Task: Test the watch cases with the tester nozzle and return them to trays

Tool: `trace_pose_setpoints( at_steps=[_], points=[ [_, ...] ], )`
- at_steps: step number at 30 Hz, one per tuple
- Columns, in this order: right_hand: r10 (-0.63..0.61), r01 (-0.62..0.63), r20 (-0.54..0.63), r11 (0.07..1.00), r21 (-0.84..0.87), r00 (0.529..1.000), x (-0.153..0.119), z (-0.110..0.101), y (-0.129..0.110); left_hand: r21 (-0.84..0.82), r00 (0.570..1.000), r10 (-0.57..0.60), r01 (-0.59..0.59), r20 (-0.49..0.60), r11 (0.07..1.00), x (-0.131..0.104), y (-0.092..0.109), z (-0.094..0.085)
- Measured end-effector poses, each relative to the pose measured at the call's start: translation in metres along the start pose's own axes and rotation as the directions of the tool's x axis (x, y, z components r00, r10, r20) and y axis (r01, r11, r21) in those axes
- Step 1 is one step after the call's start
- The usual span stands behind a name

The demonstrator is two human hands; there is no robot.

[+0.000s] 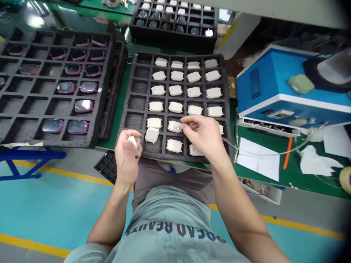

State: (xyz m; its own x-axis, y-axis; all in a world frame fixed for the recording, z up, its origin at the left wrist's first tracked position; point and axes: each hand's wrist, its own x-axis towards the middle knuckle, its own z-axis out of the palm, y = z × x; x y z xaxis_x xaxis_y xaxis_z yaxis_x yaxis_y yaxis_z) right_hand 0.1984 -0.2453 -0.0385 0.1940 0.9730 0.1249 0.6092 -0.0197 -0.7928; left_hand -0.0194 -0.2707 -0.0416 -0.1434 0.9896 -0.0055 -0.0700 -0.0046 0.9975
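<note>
A dark foam tray (136, 102) divided into compartments lies in front of me, with several white watch-like cases in it. My left hand (128, 155) is closed around a white case (134, 144) at the tray's front left corner. Beside it, another case (151, 135) leans across a compartment divider. My right hand (202, 136) is over the tray's front middle, its thumb and forefinger pinched together at the right end of a white case (173, 126) lying in its compartment. Whether something small is between those fingertips is too small to tell.
At left, a foam tray (95, 106) holds several purple-framed watches. Another tray (172, 34) sits at the back. To the right are a blue machine (274, 84), white paper (257, 159), an orange stick (287, 153) and a thin tube (263, 154) reaching toward my right hand.
</note>
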Motion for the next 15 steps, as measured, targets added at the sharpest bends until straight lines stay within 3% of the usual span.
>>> trace_pose_setpoints(
  at_steps=[2, 5, 8, 15],
  points=[
    [-0.029, 0.033, -0.061, 0.997, 0.074, 0.998, -0.015, 0.001, -0.011, -0.231, 0.991, -0.091, 0.111, 0.094, 0.967, -0.002, 0.001, 0.006],
    [-0.170, 0.162, 0.021, 0.968, 0.193, 0.985, -0.040, 0.007, -0.032, -0.317, 0.978, -0.098, 0.154, 0.185, 0.936, -0.007, -0.002, 0.018],
    [-0.291, 0.262, 0.117, 0.941, 0.215, 0.949, -0.053, 0.015, -0.048, -0.247, 0.983, -0.037, 0.081, 0.179, 0.966, -0.013, -0.008, 0.023],
    [-0.307, 0.285, 0.120, 0.943, 0.172, 0.944, -0.058, 0.018, -0.042, 0.066, 0.984, 0.080, -0.091, 0.161, 0.994, -0.027, -0.017, 0.015]
  ],
)
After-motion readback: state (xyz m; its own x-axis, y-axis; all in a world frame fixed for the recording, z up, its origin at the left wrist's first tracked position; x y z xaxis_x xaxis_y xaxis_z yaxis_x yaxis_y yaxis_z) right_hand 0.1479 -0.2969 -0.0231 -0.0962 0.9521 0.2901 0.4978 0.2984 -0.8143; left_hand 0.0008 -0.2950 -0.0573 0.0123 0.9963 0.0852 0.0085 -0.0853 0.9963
